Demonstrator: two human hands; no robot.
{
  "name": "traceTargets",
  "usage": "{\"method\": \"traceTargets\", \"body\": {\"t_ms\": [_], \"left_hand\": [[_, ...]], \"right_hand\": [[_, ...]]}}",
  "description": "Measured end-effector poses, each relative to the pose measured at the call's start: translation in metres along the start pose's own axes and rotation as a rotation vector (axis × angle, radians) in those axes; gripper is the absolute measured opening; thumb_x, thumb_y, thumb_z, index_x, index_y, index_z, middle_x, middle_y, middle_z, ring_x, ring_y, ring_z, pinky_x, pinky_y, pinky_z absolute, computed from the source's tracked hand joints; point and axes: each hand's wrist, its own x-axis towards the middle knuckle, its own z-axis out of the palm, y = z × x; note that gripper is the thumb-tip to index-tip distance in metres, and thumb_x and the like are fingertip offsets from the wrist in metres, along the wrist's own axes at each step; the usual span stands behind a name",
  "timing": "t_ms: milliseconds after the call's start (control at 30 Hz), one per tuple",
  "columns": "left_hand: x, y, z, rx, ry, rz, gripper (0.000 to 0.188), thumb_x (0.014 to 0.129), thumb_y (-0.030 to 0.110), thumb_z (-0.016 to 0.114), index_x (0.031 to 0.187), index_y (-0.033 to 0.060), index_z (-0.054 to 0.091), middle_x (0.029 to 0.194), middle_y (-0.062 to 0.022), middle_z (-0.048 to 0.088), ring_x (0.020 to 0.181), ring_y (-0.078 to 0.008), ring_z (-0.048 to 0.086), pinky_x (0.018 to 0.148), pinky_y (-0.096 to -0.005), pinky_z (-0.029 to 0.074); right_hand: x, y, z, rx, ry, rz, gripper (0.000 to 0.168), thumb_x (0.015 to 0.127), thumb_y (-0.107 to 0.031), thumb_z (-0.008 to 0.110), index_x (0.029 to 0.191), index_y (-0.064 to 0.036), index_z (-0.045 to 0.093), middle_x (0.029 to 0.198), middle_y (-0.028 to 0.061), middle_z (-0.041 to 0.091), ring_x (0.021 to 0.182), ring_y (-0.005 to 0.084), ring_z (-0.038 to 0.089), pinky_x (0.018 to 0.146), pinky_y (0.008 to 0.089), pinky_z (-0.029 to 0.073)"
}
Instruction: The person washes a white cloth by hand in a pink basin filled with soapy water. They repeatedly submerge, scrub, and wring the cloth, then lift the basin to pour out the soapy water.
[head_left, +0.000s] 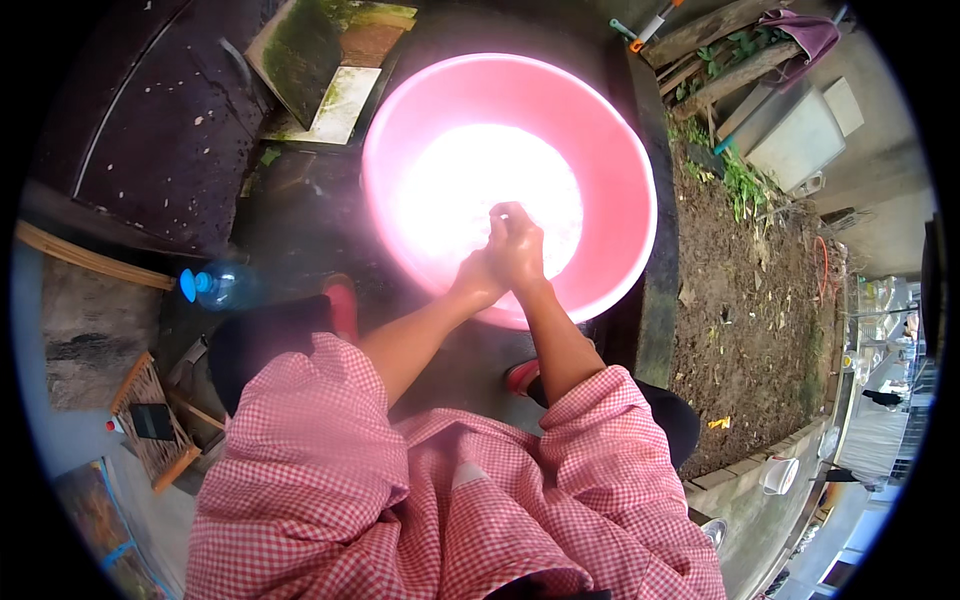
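A large round pink plastic basin (619, 187) stands on the dark wet ground in front of me. Glare washes out its inside, so its contents cannot be made out. Over its near part my two hands are pressed together, wet and shiny. My right hand (519, 244) is on top, its fingers curled. Against its left side rests my left hand (480, 271), mostly covered by the right. A tiny white patch shows between the curled fingers; whether it is a held thing or the bright basin behind, I cannot tell.
A clear blue plastic bottle (225, 286) lies left of my shoe. Mossy boards (352, 97) lean at the upper left. A low concrete curb (654, 300) borders a soil bed (750, 322) on the right. A folding stool (154, 431) holds a dark flat device (152, 421).
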Motion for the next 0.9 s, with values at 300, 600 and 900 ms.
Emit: {"method": "traceTargets", "body": {"t_ms": [300,600,900], "left_hand": [[-0.039,0.009,-0.027,0.252,0.048,0.186,0.031,0.073,0.024,0.062,0.093,-0.0004,0.063,0.089,-0.0231,0.065,0.091,-0.0393,0.061,0.078,-0.0424,0.048],[-0.070,0.046,-0.162,-0.321,0.369,0.263,0.032,0.067,0.011,0.073,0.095,-0.0011,0.062,0.080,-0.0068,0.063,0.070,-0.0159,0.058,0.061,-0.0284,0.046],[-0.070,0.021,-0.211,-0.597,0.549,0.195,0.024,0.074,0.012,0.069,0.094,0.0017,0.062,0.080,-0.0029,0.062,0.070,-0.0108,0.057,0.062,-0.0249,0.043]], "right_hand": [[-0.027,-0.030,-0.009,0.274,0.086,0.036,0.020,0.085,-0.013,0.058,0.103,-0.004,0.059,0.076,0.0145,0.064,0.069,0.0236,0.063,0.065,0.0340,0.049],[-0.065,0.069,-0.094,-0.345,0.830,0.476,0.049,0.071,-0.007,0.070,0.117,0.003,0.055,0.114,0.0216,0.056,0.108,0.0328,0.053,0.095,0.0409,0.042],[-0.052,0.158,-0.126,0.902,0.692,0.821,0.038,0.079,-0.004,0.059,0.114,0.007,0.050,0.102,0.0177,0.060,0.081,0.0306,0.064,0.066,0.0380,0.057]]}}
